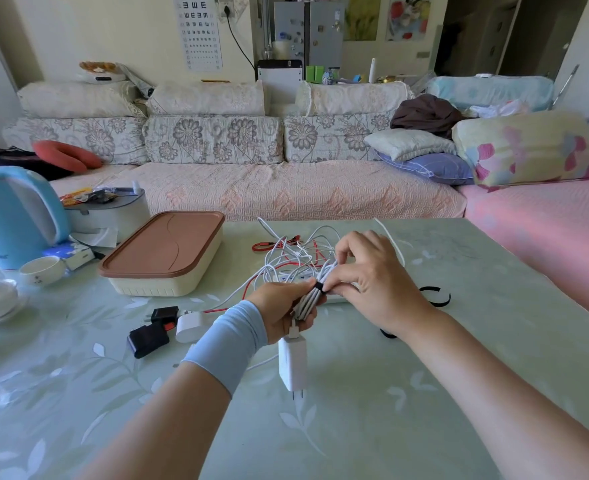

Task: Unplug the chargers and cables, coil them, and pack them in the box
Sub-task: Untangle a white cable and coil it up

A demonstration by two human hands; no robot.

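Pale green glass-topped table: left hand grips a coiled white cable bundle; right hand pinches its black strap; white charger dangles below.

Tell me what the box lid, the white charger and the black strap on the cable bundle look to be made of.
Box lid: brown plastic, matte, with moulded rim and curved groove. White charger: hard smooth plastic, flat faces, seemingly metal prongs at its end. Black strap around the white cable bundle: probably fabric hook-and-loop tape, dull and soft-looking; too small to be sure.
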